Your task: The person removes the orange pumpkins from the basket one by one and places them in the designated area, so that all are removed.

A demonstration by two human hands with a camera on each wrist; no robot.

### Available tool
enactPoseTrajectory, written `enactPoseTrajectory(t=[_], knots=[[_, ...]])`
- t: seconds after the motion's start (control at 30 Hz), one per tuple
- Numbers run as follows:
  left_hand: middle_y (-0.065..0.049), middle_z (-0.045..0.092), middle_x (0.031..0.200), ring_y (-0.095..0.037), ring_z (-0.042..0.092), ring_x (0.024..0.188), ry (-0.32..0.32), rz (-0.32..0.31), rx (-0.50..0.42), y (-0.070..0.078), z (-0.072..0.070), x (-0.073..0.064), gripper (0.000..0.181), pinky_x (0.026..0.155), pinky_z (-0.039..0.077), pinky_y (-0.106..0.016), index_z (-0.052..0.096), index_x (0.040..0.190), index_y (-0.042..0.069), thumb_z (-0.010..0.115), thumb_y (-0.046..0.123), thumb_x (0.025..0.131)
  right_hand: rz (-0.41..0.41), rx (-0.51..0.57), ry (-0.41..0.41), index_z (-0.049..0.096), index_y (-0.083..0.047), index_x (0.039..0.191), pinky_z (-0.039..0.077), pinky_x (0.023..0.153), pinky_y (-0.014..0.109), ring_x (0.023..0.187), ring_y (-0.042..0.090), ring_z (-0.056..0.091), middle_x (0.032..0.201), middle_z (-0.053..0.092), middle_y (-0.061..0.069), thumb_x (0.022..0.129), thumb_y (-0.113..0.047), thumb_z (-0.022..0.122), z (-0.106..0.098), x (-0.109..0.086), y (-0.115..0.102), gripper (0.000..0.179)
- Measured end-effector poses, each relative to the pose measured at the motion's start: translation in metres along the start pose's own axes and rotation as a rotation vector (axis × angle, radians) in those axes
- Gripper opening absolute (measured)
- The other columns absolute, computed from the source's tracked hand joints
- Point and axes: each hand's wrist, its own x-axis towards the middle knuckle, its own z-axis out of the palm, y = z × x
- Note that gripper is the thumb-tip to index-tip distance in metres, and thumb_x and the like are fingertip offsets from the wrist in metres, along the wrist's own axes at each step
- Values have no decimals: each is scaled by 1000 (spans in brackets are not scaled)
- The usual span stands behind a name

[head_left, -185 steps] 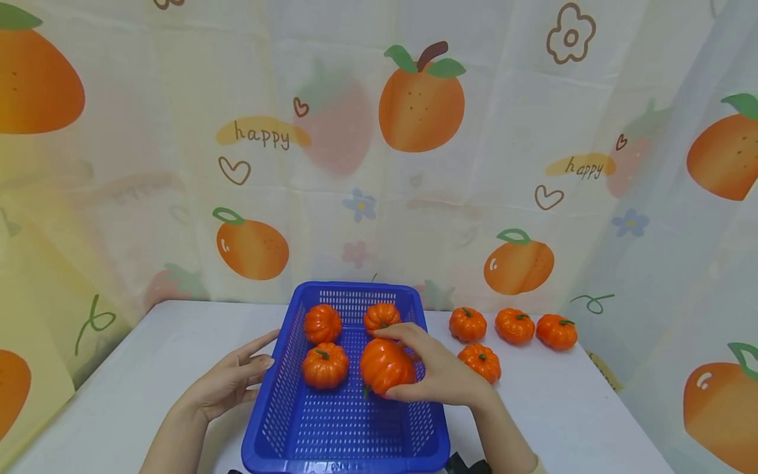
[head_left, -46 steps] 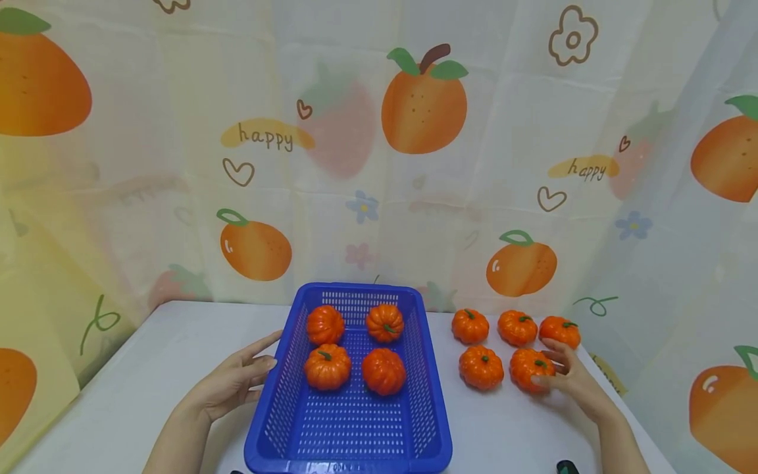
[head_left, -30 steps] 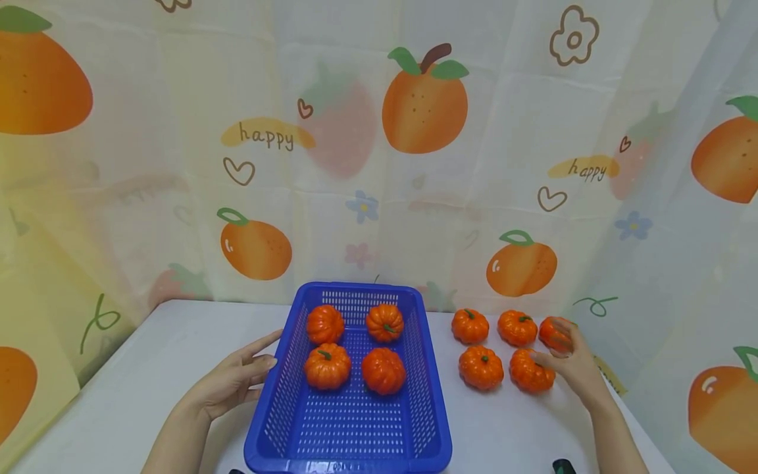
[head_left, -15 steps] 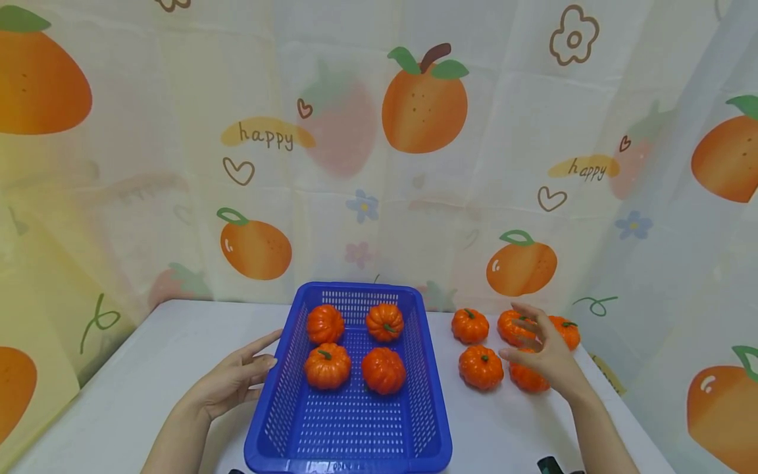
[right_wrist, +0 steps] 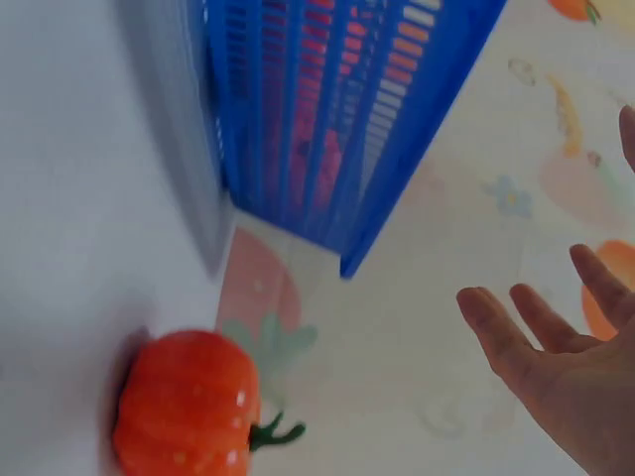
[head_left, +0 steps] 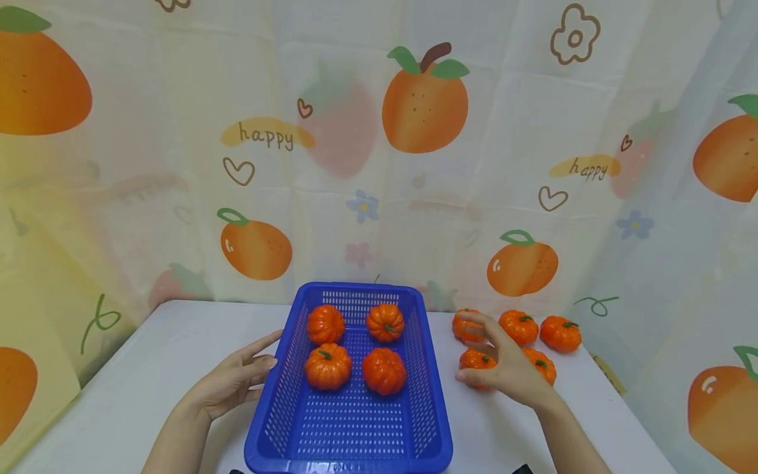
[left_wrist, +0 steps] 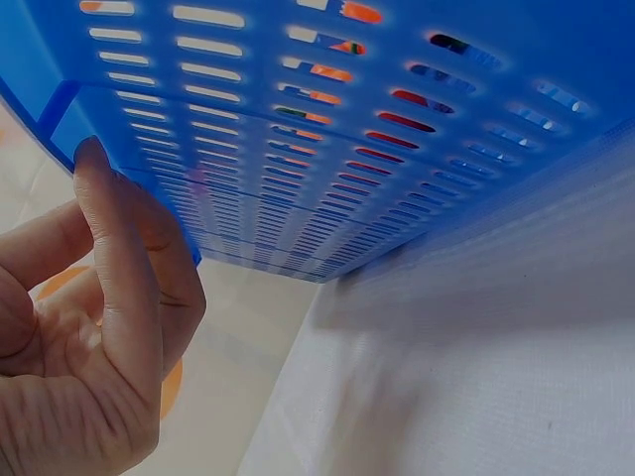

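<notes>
The blue plastic basket (head_left: 349, 431) stands on the table with several orange toy pumpkins (head_left: 328, 367) in it. My left hand (head_left: 232, 382) is at its left side, fingertips against the rim, as the left wrist view shows too. More pumpkins (head_left: 560, 334) sit in two rows to the right of the basket. My right hand (head_left: 512, 368) hovers over the left part of these rows, fingers spread and holding nothing. It partly hides the pumpkins behind it. In the right wrist view its fingers are apart from the nearest pumpkin (right_wrist: 189, 407).
A white table (head_left: 148, 368) bears everything, and a fruit-print curtain (head_left: 414, 197) hangs behind it. A small dark object (head_left: 524, 469) shows at the lower edge beside my right forearm. The basket's perforated side (left_wrist: 298, 149) rises beside my left hand.
Earlier my right hand held a pumpkin over the basket; the table's front row has since gained one. My right hand has let go and moved left toward the basket. The left stays put.
</notes>
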Motion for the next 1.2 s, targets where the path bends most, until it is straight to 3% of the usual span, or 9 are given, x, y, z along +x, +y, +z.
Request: enactPoseTrajectory(t=[0.3, 0.57, 0.8, 1.2], knots=[[8, 69, 120, -11, 69, 107, -1, -4, -3, 1, 1, -1, 73, 89, 59, -32, -2, 159, 12, 45, 20, 105, -22, 71, -123, 38, -28, 146, 46, 107, 56, 138, 42, 45, 153, 40, 16, 81, -20, 81, 30, 14, -11, 79], [8, 67, 122, -11, 69, 108, -1, -6, -4, 1, 1, -1, 73, 90, 59, -32, -2, 159, 12, 45, 20, 105, 59, 153, -242, 36, -24, 148, 39, 111, 63, 143, 46, 38, 157, 33, 13, 82, -32, 79, 52, 35, -13, 80], [8, 68, 121, -11, 69, 107, 0, -7, -3, 2, 2, 0, 73, 89, 59, -32, -2, 159, 12, 46, 20, 105, 53, 99, -262, 39, -26, 145, 38, 113, 62, 145, 38, 37, 156, 39, 4, 80, -37, 80, 73, 51, -15, 77], [7, 68, 121, -11, 70, 107, -5, -6, -7, 1, 1, 1, 73, 89, 59, -32, -3, 159, 12, 45, 19, 105, 47, -48, -321, 44, -18, 145, 34, 115, 63, 139, 30, 42, 150, 45, 9, 76, -38, 82, 96, 70, -18, 81]])
